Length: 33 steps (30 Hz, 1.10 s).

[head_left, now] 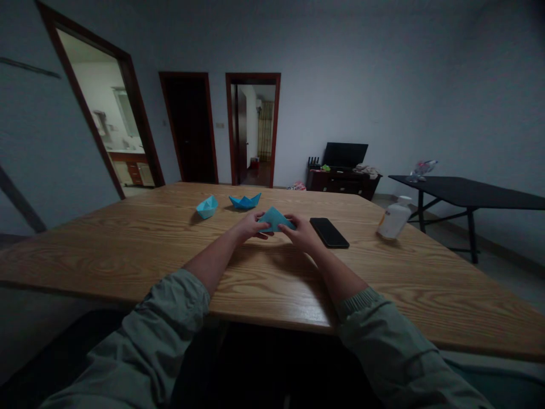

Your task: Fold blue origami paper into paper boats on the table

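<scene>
A folded piece of light blue paper (275,217), triangular at the top, is held between my two hands just above the table. My left hand (252,225) pinches its left corner, thumb on the near face. On the opposite corner, my right hand (300,230) grips with its thumb pressed along the lower edge. The fingers behind the paper are partly hidden. Beyond my left hand stand a light blue paper boat (207,208) and, to its right, a darker blue paper boat (246,201). A black smartphone (329,233) lies flat beside my right hand.
The wooden table (128,250) spreads out around my arms. On its right side stands a white pump bottle (394,218). Farther off are a black folding table (472,190), a dark cabinet (340,181) with a television (346,155), and doorways along the walls.
</scene>
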### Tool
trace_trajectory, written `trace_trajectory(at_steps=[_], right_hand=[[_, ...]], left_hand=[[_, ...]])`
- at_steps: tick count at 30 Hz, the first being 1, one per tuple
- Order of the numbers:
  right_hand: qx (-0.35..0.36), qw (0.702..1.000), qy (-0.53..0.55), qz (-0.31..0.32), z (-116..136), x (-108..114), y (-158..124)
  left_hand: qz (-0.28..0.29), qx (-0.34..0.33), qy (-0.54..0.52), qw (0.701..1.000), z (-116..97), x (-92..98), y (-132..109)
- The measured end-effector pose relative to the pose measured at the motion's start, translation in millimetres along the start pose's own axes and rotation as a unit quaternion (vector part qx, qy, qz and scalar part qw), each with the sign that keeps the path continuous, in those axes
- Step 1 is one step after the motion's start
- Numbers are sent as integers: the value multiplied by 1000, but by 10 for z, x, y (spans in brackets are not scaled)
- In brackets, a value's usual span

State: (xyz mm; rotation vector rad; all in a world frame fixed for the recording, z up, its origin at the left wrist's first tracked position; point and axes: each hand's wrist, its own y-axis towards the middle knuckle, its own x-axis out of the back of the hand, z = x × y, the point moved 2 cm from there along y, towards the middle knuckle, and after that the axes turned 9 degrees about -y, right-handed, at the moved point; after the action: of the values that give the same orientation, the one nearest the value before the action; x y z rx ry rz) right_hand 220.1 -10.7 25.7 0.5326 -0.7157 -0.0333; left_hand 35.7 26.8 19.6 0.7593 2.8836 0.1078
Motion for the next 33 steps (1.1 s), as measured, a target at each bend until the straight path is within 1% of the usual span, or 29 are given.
trace_trajectory(at_steps=[5, 10, 16, 21, 23, 25, 28, 30, 33], right_hand=[[14, 999, -28, 25, 35, 6, -2], [1, 998, -33, 56, 48, 3, -18], [6, 999, -14, 52, -12, -30, 3], [22, 999, 0, 50, -40, -50, 26], [20, 999, 14, 46, -52, -63, 34], [17, 999, 30, 36, -75, -80, 43], [24, 999, 13, 24, -136, -118, 57], [30, 999, -5, 23, -193, -150, 67], [33, 999, -21, 19, -284, -188, 84]], left_hand=[[16, -27, 73, 997, 24, -24, 12], [0, -58, 111, 992, 48, -3, 52], [15, -94, 116, 989, 35, -12, 59], [10, -106, 144, 984, 11, -28, 46], [3, -118, 172, 978, 15, -16, 53], [1, -134, 221, 966, 28, -3, 63], [1, -152, 290, 945, 54, 7, 72], [-7, -154, 301, 941, 70, 8, 73], [-37, -153, 292, 943, 75, 10, 70]])
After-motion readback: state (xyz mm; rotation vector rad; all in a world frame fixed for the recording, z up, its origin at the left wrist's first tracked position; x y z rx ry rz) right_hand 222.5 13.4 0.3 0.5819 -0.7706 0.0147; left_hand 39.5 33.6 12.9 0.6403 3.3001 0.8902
